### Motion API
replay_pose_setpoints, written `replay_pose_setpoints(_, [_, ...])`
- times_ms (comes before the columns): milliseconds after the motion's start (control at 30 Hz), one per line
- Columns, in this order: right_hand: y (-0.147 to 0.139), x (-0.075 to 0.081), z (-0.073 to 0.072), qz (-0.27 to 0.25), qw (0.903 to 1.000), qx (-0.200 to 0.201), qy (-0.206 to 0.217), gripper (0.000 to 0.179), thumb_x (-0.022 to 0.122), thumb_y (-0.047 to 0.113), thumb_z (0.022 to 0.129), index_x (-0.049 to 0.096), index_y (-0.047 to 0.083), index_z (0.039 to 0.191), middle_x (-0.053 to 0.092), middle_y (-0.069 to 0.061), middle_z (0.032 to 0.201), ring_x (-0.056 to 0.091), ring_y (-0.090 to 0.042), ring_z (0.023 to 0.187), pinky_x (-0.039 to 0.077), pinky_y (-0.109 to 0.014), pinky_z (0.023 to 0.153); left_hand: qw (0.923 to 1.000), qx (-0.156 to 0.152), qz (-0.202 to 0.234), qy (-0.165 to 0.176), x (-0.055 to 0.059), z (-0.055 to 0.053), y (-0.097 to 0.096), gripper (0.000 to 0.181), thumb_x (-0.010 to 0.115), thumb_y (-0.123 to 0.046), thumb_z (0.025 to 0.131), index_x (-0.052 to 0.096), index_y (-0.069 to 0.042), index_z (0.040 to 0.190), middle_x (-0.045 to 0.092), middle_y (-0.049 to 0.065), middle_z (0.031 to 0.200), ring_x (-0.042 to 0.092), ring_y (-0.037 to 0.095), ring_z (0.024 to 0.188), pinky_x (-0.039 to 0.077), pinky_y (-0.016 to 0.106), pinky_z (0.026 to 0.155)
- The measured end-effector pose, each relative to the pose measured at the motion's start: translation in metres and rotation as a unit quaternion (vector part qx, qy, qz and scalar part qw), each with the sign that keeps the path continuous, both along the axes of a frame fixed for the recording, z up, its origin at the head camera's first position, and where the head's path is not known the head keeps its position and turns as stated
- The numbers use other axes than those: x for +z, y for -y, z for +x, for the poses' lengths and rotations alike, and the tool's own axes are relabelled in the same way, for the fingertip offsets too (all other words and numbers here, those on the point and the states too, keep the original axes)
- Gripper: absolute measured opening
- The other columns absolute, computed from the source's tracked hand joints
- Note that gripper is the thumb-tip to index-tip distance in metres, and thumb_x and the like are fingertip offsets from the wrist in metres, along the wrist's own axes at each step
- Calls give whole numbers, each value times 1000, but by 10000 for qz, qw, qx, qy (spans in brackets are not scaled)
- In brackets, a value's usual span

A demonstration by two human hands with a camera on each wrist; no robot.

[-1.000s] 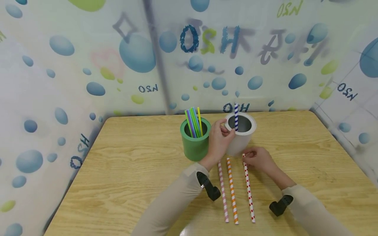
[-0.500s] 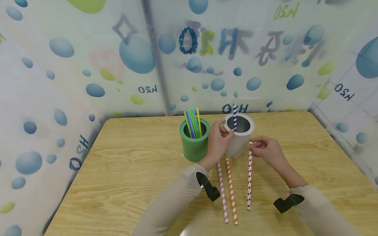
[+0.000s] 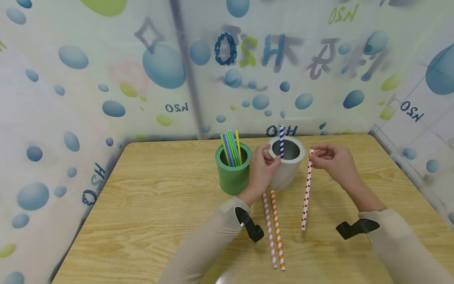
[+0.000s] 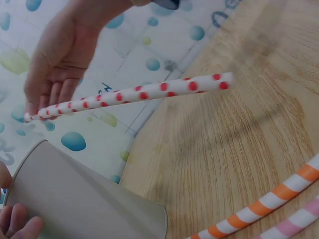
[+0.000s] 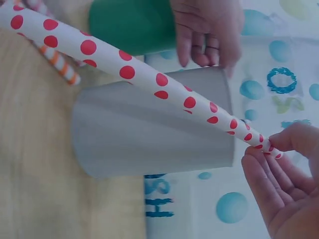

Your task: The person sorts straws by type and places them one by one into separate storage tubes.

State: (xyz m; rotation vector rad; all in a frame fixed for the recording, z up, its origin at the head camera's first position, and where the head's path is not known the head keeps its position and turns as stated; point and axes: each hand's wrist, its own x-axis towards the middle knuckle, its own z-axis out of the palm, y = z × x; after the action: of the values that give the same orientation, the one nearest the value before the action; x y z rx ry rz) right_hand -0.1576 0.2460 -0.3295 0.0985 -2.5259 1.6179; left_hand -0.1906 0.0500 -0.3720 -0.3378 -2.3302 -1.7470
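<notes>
My right hand (image 3: 335, 161) pinches the top end of a white paper straw with red dots (image 3: 306, 197), right of the light grey cup (image 3: 283, 173). The straw hangs down from the fingertips, clear of the table in the left wrist view. My left hand (image 3: 260, 169) holds the grey cup at its near left side, thumb and fingers at the rim. A blue-and-white striped straw (image 3: 281, 142) stands upright in that cup. On the table in front lie a pink-and-white striped straw (image 3: 270, 236) and an orange-and-white striped straw (image 3: 278, 236), side by side.
A green cup (image 3: 233, 179) with several thin coloured straws (image 3: 231, 150) stands just left of the grey cup. The wooden table (image 3: 159, 189) ends at a wall sheet printed with blue and green spots (image 3: 163, 67) behind the cups.
My right hand has lifted the red-dotted straw off the table and moved it up and to the right. The left hand stays at the grey cup.
</notes>
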Motion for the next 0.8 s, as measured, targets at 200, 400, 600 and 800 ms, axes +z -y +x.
replay_pose_setpoints(200, [3, 26, -17, 155, 9991, -115, -387, 33, 65, 9, 84, 56, -10, 109, 60, 10, 74, 61, -2, 63, 52, -16, 60, 10000, -7, -24, -51, 0, 0, 1, 40, 66, -12, 83, 52, 1, 119, 51, 4, 81, 55, 11, 72, 46, 16, 65])
replay_pose_setpoints(400, [8, 53, -35, 297, 9966, -307, -706, 28, 66, 10, 83, 60, -4, 107, 59, 9, 73, 61, -2, 62, 51, -16, 59, 10000, -30, 12, -63, 1, 0, 1, 41, 67, -11, 82, 52, 2, 118, 50, 4, 79, 54, 11, 72, 46, 16, 65])
replay_pose_setpoints(600, [13, 78, -52, 183, 9959, -292, -841, 24, 67, 13, 83, 63, 4, 104, 60, 5, 75, 62, -3, 64, 50, -15, 61, 10000, 1, -19, -84, 0, 0, 1, 40, 67, -11, 82, 52, 1, 118, 50, 4, 78, 54, 10, 71, 47, 16, 65])
replay_pose_setpoints(800, [20, 103, -66, -265, 9955, -191, -893, 21, 66, 8, 82, 63, 4, 102, 60, 2, 74, 62, -5, 63, 51, -15, 62, 9999, -17, -26, -96, -2, -1, 0, 41, 67, -11, 83, 52, 1, 119, 50, 3, 79, 54, 10, 72, 46, 15, 65])
